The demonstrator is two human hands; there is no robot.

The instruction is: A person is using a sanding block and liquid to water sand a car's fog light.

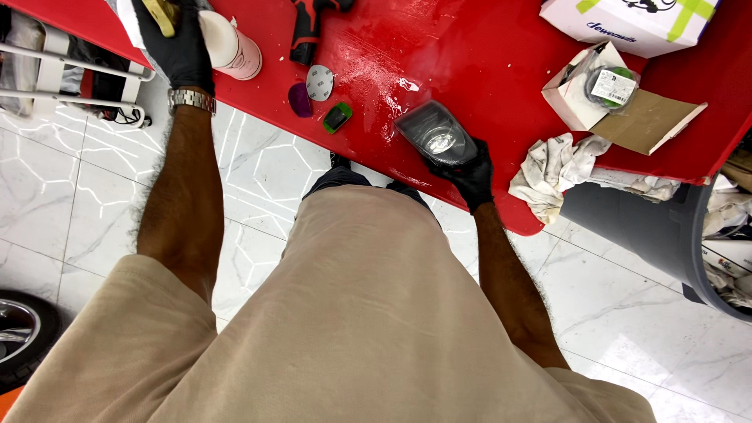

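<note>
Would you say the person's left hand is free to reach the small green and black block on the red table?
Probably not at once. The left hand already grips a yellow sponge beside the white bottle. The green block lies uncovered on the red table, so the path itself looks open.

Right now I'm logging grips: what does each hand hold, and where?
Right hand grips the dark headlight lens by its near edge. Left hand holds a yellow pad.

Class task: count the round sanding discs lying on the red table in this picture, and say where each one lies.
2. A grey sanding disc lies below the red power tool; a purple sanding disc lies just left of it, overlapping its edge, near the table's front. More may be hidden.
</note>
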